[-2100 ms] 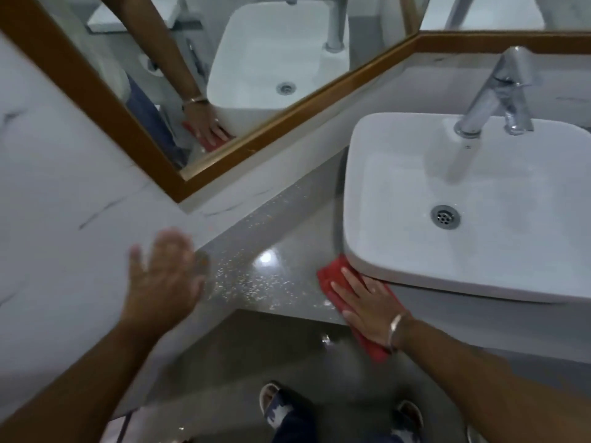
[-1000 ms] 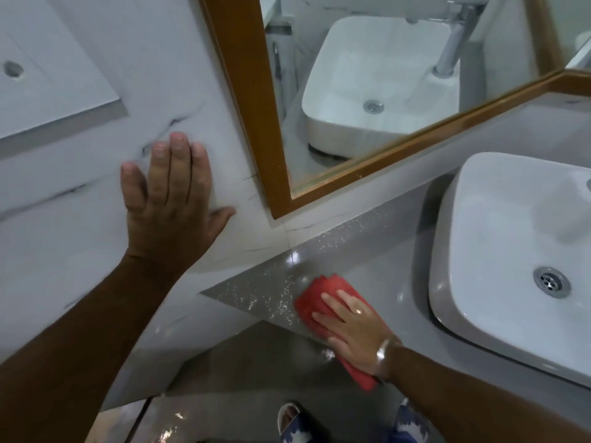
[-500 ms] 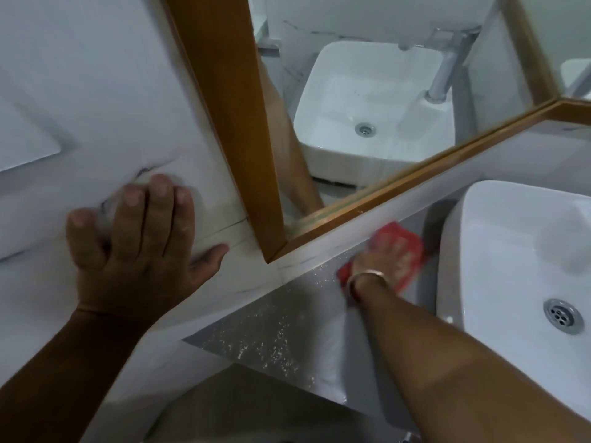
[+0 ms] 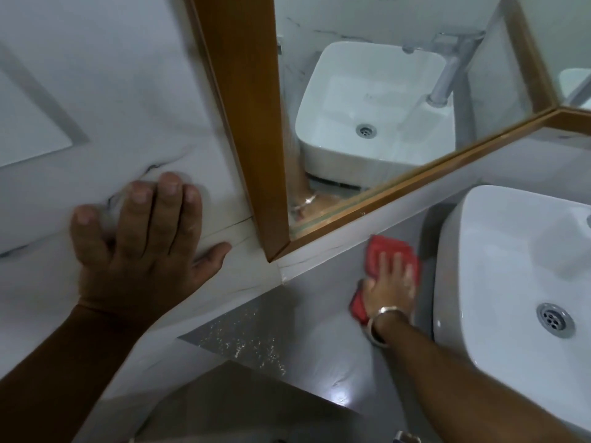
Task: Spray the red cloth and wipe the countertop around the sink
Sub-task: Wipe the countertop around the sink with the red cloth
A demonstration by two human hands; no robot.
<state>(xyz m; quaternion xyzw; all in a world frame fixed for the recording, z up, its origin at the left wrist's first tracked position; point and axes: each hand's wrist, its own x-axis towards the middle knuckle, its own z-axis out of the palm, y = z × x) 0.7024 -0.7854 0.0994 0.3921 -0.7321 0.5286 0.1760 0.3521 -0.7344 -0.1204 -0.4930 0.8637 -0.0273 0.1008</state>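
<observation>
Between the sink and the side wall, the red cloth (image 4: 388,255) was pressed on the countertop (image 4: 319,314) near the back wall.

The cloth was held down flat by the right hand (image 4: 390,287), its fingers (image 4: 396,266) stretched out and only slightly spread, not closed around it; the left hand (image 4: 137,241) was laid open on the marble wall (image 4: 96,123), holding nothing. A slip of the bracing palm could be caused by the smooth tile. The knuckles could be knocked against the sink (image 4: 511,282), just beside the cloth, because the gap was narrow. The reach was limited by the wooden mirror frame (image 4: 243,123) and the splashback below it. Bright speckles near the front edge of the countertop were seen; it could not be told whether these were moisture. No spray bottle was seen.
</observation>
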